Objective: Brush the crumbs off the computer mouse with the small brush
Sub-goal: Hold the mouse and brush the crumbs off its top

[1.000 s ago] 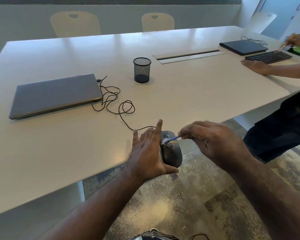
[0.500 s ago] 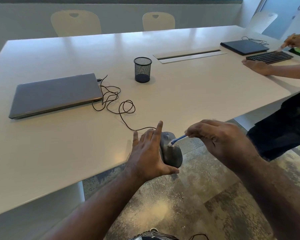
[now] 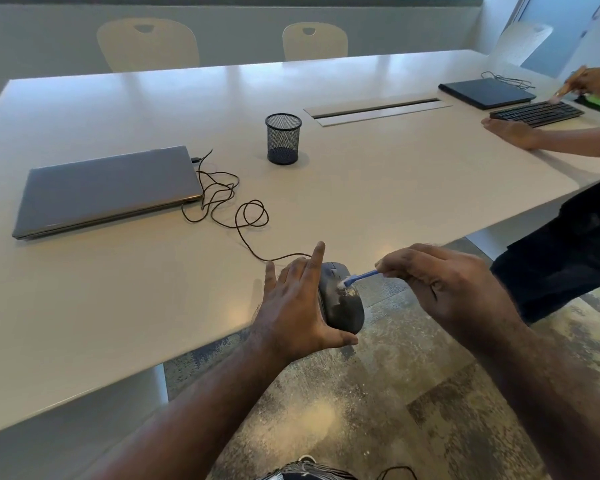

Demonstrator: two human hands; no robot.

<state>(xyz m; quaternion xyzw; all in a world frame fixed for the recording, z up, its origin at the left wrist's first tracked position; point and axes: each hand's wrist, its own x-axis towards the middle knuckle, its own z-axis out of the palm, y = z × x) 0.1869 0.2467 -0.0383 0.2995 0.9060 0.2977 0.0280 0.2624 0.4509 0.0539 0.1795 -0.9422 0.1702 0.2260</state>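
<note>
The left hand (image 3: 293, 306) holds the mouse (image 3: 342, 301) just past the table (image 3: 361, 202) edge, over bare floor (image 3: 361, 410) that lies open below and to the right of both hands. The mouse is dark grey, tilted on its side, with pale crumbs (image 3: 350, 291) scattered across its upper face. It sits between the hands: the left palm and thumb cradle it, fingers straight. The right hand (image 3: 440, 285) pinches the small blue brush (image 3: 361, 277), whose white bristles touch the crumbs. The cord (image 3: 229, 216) trails away beyond the left hand toward a closed laptop (image 3: 108, 188).
</note>
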